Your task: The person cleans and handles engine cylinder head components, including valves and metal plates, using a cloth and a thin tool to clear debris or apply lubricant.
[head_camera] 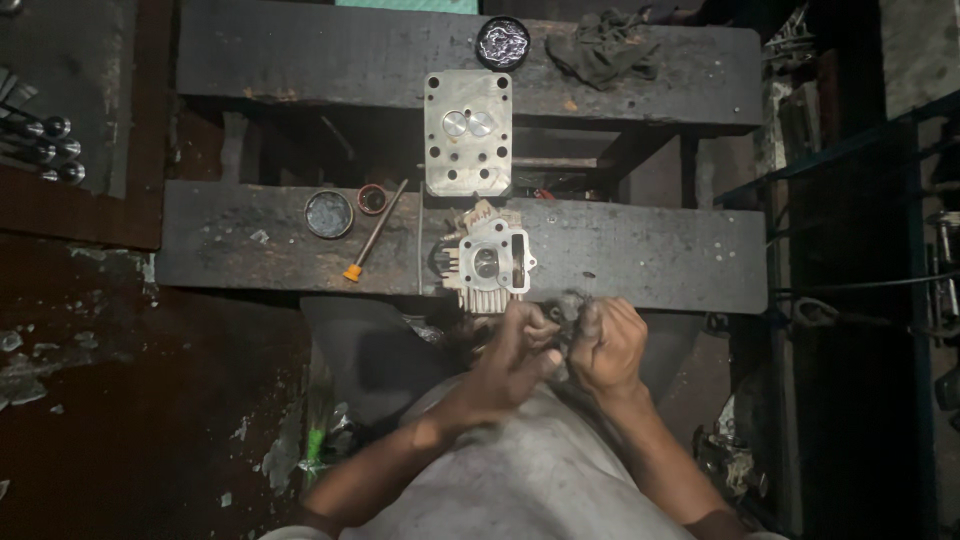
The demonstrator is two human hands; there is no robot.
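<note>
Now we hold our left hand (pixel 515 345) and right hand (pixel 605 345) together at the near bench (pixel 640 255) edge, both grips clamped on a small dark part (pixel 570 310), just near of the finned cylinder head (pixel 490 265).

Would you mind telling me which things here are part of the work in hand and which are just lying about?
In hand:
- left hand and right hand, closed together around a small dark part
- finned cylinder head, just in front of them

Lying about:
- flat metal plate
- round tin
- small cup
- orange-tipped stick
- dark rag
</note>
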